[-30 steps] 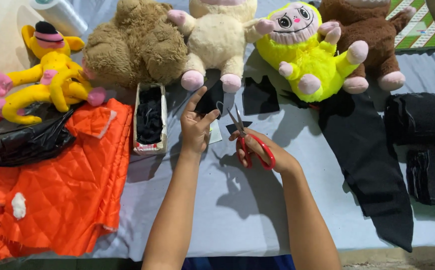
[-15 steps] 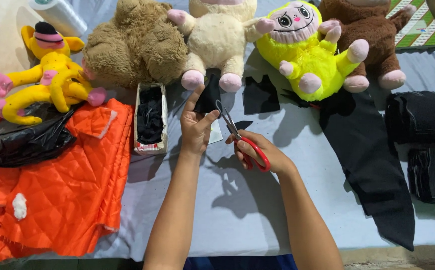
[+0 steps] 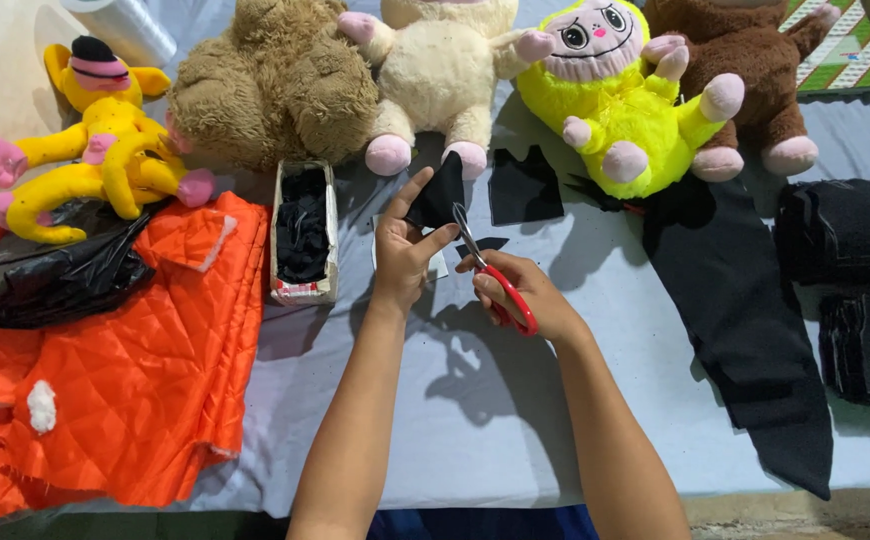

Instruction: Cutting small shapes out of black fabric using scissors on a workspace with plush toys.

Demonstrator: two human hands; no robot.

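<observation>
My left hand (image 3: 402,249) pinches a small piece of black fabric (image 3: 440,193) and holds it upright above the table. My right hand (image 3: 523,293) grips red-handled scissors (image 3: 492,277), whose blades point up and left into the lower edge of that black piece. Both hands work over the light grey cloth-covered table (image 3: 475,400), just in front of the row of plush toys. A cut black shape (image 3: 523,186) lies flat to the right of the held piece.
Plush toys line the back: a yellow one (image 3: 95,140), a tan bear (image 3: 275,90), a cream one (image 3: 440,70), a neon-yellow one (image 3: 625,100), a brown one (image 3: 745,80). A small box of black scraps (image 3: 303,232), orange quilted fabric (image 3: 125,360), a black bag (image 3: 45,280) and black cloth (image 3: 745,310) surround the hands.
The scissors have tilted and moved up toward the black piece, blades now at its lower edge. My left hand has stayed in place holding the fabric.
</observation>
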